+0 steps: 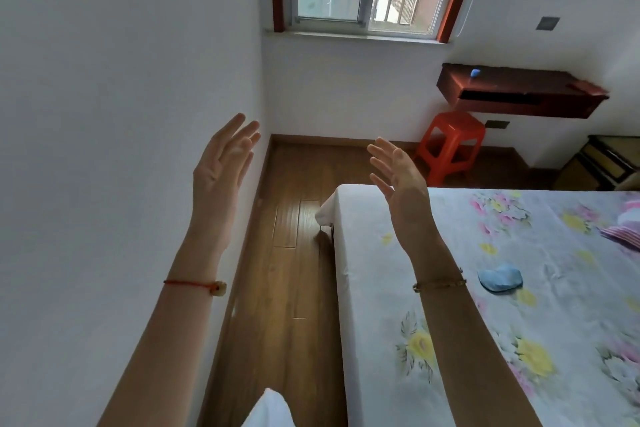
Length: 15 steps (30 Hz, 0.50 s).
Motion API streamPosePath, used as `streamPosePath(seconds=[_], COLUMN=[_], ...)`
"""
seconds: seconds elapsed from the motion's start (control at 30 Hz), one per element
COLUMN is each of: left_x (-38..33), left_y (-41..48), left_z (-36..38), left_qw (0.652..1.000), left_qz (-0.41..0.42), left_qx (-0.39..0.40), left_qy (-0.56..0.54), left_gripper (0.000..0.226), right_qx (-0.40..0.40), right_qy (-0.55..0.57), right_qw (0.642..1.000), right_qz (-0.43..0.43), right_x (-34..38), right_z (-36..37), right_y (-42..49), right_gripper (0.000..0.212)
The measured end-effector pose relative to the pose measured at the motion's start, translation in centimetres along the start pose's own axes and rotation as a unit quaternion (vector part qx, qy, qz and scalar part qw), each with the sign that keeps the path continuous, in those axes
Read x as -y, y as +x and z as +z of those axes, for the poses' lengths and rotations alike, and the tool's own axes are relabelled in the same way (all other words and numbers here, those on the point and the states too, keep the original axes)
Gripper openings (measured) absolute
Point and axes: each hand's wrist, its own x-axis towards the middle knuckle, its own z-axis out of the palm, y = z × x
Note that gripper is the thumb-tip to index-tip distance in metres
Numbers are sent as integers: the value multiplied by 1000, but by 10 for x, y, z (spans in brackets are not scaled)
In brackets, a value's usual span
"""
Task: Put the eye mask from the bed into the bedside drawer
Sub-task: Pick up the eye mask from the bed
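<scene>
A light blue eye mask (499, 278) lies flat on the floral bed sheet (519, 322), just right of my right forearm. My left hand (221, 163) is raised in front of the white wall, fingers spread, holding nothing. My right hand (398, 177) is raised over the bed's far corner, fingers apart and empty. Both hands are well above and apart from the mask. No bedside drawer is clearly in view.
A strip of wooden floor (294, 253) runs between the wall and the bed. A red plastic stool (450, 146) stands under a dark wall-mounted shelf (519, 94) with a small blue object (474, 72) on it. Pink striped fabric (623, 232) lies at the bed's right edge.
</scene>
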Motion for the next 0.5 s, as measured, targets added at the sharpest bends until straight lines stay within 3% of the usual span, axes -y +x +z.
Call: streamPosePath(seconds=[0.13,0.5], left_x=[39,131], left_y=[66,273], left_z=[13,42], left_qw=[1000,988], left_qz=[-14,-67], left_qx=[25,134], left_qy=[-10,-29], left_gripper=[55,44], right_qx=[-32,-153], right_qy=[-12,-36], right_qw=[999,987], right_qz=[12,20], right_x=[-28,-80], right_z=[-4,6], right_y=[59,227], right_gripper=[42,38])
